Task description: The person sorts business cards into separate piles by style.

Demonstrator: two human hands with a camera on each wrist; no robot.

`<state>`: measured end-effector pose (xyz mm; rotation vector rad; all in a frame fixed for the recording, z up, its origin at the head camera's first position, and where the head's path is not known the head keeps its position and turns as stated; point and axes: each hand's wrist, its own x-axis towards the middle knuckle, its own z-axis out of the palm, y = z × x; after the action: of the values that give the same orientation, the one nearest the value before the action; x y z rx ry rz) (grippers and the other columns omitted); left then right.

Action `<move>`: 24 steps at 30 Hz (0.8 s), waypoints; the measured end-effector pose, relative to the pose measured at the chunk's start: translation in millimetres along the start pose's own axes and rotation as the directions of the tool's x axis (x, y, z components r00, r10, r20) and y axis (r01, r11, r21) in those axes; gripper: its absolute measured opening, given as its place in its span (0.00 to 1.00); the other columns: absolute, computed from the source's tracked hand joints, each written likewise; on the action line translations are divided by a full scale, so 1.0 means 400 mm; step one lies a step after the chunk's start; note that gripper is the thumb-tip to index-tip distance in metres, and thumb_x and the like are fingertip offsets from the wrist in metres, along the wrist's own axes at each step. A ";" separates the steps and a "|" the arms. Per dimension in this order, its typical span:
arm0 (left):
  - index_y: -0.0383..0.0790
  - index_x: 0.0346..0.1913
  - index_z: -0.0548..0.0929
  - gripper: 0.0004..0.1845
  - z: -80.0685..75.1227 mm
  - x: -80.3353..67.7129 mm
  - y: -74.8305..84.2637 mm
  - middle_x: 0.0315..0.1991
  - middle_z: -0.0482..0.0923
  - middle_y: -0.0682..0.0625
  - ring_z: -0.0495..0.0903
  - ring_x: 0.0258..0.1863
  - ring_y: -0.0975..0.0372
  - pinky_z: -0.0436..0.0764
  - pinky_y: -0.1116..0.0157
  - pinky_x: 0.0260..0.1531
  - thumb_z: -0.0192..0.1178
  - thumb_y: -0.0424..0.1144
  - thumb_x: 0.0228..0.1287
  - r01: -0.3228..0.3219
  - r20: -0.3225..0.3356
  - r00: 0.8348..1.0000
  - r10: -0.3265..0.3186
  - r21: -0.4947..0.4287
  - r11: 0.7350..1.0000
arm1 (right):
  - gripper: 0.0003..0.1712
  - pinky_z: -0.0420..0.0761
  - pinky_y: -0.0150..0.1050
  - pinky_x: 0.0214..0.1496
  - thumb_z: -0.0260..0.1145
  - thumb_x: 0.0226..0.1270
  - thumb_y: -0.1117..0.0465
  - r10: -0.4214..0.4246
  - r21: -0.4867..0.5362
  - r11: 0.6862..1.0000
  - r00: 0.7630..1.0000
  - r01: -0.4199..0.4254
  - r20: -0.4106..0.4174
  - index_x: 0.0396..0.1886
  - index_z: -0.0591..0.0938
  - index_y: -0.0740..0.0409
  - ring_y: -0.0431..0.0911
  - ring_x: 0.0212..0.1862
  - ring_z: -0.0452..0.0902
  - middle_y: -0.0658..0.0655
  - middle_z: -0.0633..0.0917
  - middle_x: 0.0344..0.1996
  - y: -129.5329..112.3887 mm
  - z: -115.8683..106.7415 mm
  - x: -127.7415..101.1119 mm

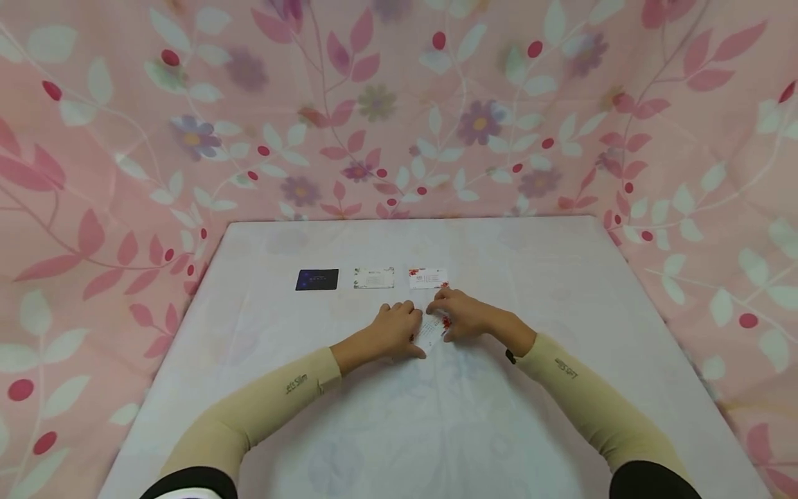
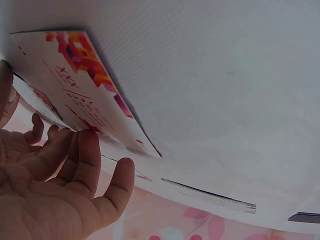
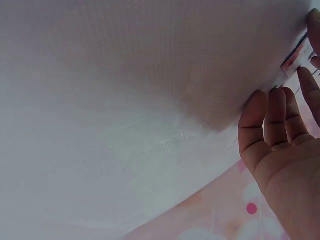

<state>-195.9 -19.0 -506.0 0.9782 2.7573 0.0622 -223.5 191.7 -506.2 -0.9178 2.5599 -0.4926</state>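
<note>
Where the two hands meet at the middle of the head view, a white card with red print [image 1: 431, 330] lies between them on the tabletop [image 1: 561, 291]. The left hand [image 1: 395, 331] rests over the card's left edge with its fingers bent down onto it; the right hand [image 1: 464, 315] covers the card's right edge, fingertips lowered to it. From this view I cannot tell whether either grip pinches the card or only presses on it.

The left wrist view shows more: the same card [image 2: 85, 85], printed in red and orange, fills the upper left of the frame, and the left hand [image 2: 55, 185] at the lower left lies with straight, slightly spread fingers [image 2: 85, 160] touching the card's underside edge. In the right wrist view the right hand [image 3: 285, 145] sits at the right edge of the frame, fingers extended and held together, their tips at the card's [image 3: 297, 55] corner in the upper right.

Just above the hands in the head view runs a row of three cards: a white card with red flowers [image 1: 427, 278], a pale card [image 1: 374, 278] to its left, and a dark card [image 1: 317, 279] further left. Pink floral cloth [image 1: 125, 138] surrounds the tabletop.
</note>
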 end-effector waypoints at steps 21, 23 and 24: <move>0.41 0.58 0.75 0.38 -0.014 0.018 -0.004 0.51 0.74 0.46 0.73 0.49 0.54 0.73 0.53 0.50 0.69 0.65 0.52 -0.005 0.063 0.998 0.006 -0.022 1.000 | 0.30 0.74 0.39 0.48 0.82 0.46 0.46 -0.012 0.066 0.997 0.983 0.025 -0.185 0.42 0.79 0.58 0.44 0.41 0.73 0.53 0.79 0.39 0.011 0.012 -0.021; 0.41 0.58 0.76 0.37 -0.010 0.019 -0.009 0.51 0.74 0.46 0.73 0.50 0.54 0.74 0.53 0.52 0.69 0.64 0.54 -0.003 0.051 0.999 0.004 -0.025 1.000 | 0.30 0.74 0.37 0.46 0.82 0.45 0.46 -0.011 0.093 0.995 0.981 0.030 -0.196 0.41 0.80 0.58 0.43 0.40 0.72 0.52 0.79 0.38 0.012 0.014 -0.021; 0.41 0.58 0.76 0.36 -0.008 0.020 -0.013 0.51 0.75 0.46 0.74 0.50 0.54 0.74 0.53 0.53 0.68 0.64 0.55 -0.003 0.043 0.999 0.005 -0.026 1.000 | 0.30 0.74 0.37 0.45 0.82 0.46 0.45 -0.007 0.102 0.994 0.980 0.027 -0.198 0.41 0.80 0.57 0.43 0.39 0.72 0.52 0.79 0.37 0.013 0.016 -0.021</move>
<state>-205.7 -18.0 -505.0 0.9671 2.7085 0.0757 -217.5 199.9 -512.2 -0.8945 2.6738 -0.7500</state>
